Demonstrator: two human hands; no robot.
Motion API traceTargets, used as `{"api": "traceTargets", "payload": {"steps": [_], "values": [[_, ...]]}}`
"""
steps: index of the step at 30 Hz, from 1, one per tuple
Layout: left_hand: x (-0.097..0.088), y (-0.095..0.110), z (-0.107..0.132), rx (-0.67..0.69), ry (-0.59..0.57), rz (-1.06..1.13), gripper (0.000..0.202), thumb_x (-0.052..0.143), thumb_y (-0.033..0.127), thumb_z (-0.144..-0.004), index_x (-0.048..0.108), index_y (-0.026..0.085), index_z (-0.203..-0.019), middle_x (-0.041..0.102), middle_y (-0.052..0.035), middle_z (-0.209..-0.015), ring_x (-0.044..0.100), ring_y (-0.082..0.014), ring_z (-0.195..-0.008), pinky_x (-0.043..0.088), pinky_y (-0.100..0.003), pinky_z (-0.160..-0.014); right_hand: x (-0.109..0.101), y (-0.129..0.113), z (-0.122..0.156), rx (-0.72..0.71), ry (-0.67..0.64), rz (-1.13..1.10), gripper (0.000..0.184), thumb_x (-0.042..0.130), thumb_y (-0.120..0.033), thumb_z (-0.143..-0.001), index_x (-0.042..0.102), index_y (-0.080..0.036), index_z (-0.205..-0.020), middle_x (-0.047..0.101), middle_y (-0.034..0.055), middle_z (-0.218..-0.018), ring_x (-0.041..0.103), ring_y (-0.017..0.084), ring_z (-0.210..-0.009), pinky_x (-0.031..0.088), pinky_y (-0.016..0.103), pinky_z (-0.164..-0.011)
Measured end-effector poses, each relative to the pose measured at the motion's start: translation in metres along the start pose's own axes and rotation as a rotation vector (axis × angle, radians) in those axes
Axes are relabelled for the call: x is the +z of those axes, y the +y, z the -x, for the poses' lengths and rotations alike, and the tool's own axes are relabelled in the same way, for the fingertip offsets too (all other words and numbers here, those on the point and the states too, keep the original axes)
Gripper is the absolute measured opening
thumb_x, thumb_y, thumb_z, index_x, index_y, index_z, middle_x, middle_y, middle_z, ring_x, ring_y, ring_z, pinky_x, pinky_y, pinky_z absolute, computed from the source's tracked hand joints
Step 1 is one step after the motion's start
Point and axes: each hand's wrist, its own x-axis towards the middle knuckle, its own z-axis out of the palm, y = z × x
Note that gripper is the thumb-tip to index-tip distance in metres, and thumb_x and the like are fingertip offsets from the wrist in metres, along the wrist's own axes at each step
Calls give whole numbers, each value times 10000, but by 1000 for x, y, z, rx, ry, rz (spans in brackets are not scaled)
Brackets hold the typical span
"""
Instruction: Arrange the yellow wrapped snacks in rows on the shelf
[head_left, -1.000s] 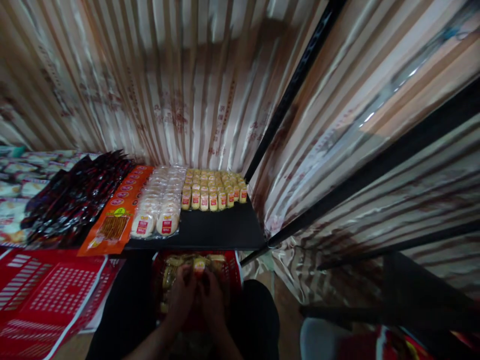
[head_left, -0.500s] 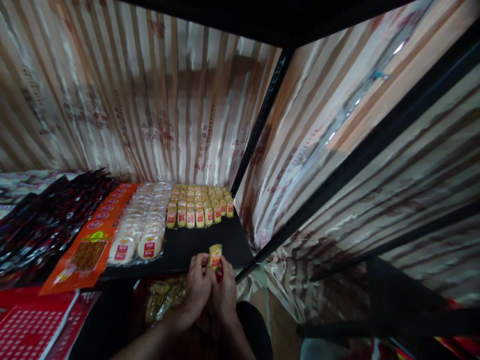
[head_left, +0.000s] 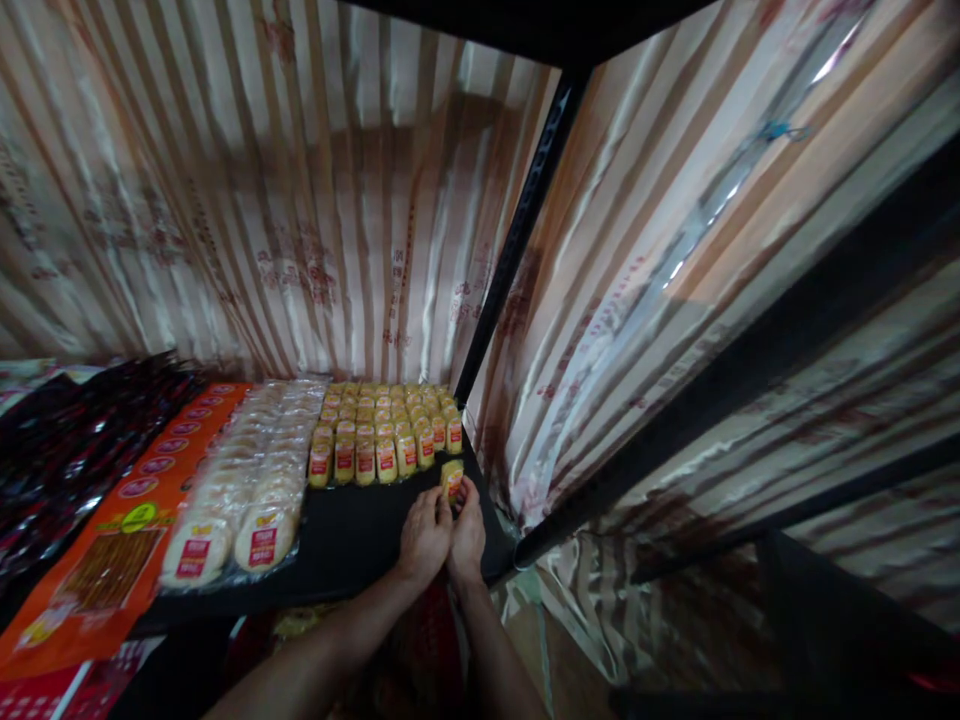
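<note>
Between my left hand (head_left: 426,530) and my right hand (head_left: 466,525) is a small yellow snack packet (head_left: 452,478) with a red label, gripped by the fingertips of both. It stands upright over the black shelf (head_left: 352,535), near the right end of the front row. Just behind and to the left are rows of matching yellow snack packets (head_left: 386,455), standing upright with their red labels facing me. The lower part of the held packet is hidden by my fingers.
Left of the yellow rows lie clear-wrapped round pale cakes (head_left: 264,535), an orange packet of brown sticks (head_left: 112,560) and dark shiny packets (head_left: 67,450). A black post (head_left: 517,250) rises at the shelf's right corner. Striped curtains (head_left: 337,200) hang behind.
Both hands have moved forward with the yellow snack packet, from the shelf's front edge to close by the standing rows. The camera view has shifted slightly.
</note>
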Motion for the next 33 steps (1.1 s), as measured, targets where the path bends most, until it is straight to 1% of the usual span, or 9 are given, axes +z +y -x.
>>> {"api": "traceTargets", "payload": {"steps": [6, 14, 18, 20, 23, 26, 29, 31, 33], "values": [[5, 1, -28, -1, -19, 23, 366, 336, 212, -849, 550, 140, -1138, 565, -81, -1218, 506, -157, -1131, 361, -261, -1005, 10, -3, -29, 38, -2, -57, 502, 366, -236, -758, 371, -149, -1252, 560, 125, -1152, 562, 195, -993, 433, 335, -859], [4, 4, -52, 1, -29, 34, 384, 359, 185, -839, 524, 117, -1180, 524, -98, -1275, 465, -163, -1189, 305, -277, -1056, 24, 0, -53, -18, 11, -22, 489, 384, -220, -748, 379, -155, -1233, 536, 123, -1183, 531, 200, -1044, 399, 355, -912], [6, 1, -59, -4, -17, 52, 378, 378, 175, -830, 534, 106, -1168, 519, -111, -1280, 452, -169, -1205, 293, -288, -1069, 31, 5, -62, -80, 37, -19, 481, 387, -204, -745, 400, -148, -1223, 519, 127, -1176, 503, 201, -1068, 390, 363, -930], [8, -2, -62, 22, 7, 78, 362, 390, 172, -822, 553, 120, -1141, 537, -105, -1261, 471, -170, -1189, 308, -299, -1064, 34, 7, -64, -106, 75, -30, 449, 392, -204, -741, 438, -145, -1184, 520, 127, -1148, 490, 208, -1071, 391, 373, -929], [10, -9, -64, 72, 44, 118, 343, 401, 175, -817, 572, 143, -1112, 552, -93, -1246, 478, -173, -1183, 330, -317, -1055, 36, 10, -65, -98, 121, -63, 379, 404, -201, -737, 494, -160, -1102, 533, 114, -1078, 506, 209, -1015, 420, 373, -882], [12, -13, -64, 120, 72, 136, 362, 384, 171, -820, 561, 123, -1131, 527, -106, -1271, 453, -171, -1206, 319, -321, -1066, 36, 10, -63, -129, 108, -83, 326, 399, -188, -746, 523, -189, -1048, 534, 88, -1040, 508, 193, -983, 424, 355, -872], [13, -15, -64, 167, 76, 151, 379, 377, 168, -817, 556, 141, -1149, 515, -89, -1288, 441, -165, -1215, 303, -335, -1080, 35, 11, -62, -187, 91, -50, 351, 371, -167, -761, 527, -186, -1075, 537, 89, -1064, 483, 193, -1023, 391, 365, -916], [14, -16, -64, 165, 73, 147, 386, 381, 163, -809, 560, 150, -1150, 510, -83, -1295, 430, -169, -1225, 291, -345, -1087, 35, 12, -62, -204, 75, -23, 383, 354, -156, -767, 522, -169, -1111, 540, 100, -1085, 471, 197, -1045, 377, 371, -932], [14, -15, -65, 134, 57, 130, 392, 381, 161, -805, 563, 130, -1151, 496, -98, -1306, 416, -178, -1237, 277, -348, -1094, 37, 12, -62, -203, 65, 0, 397, 344, -150, -771, 526, -153, -1123, 539, 109, -1098, 465, 199, -1058, 370, 369, -942]]}}
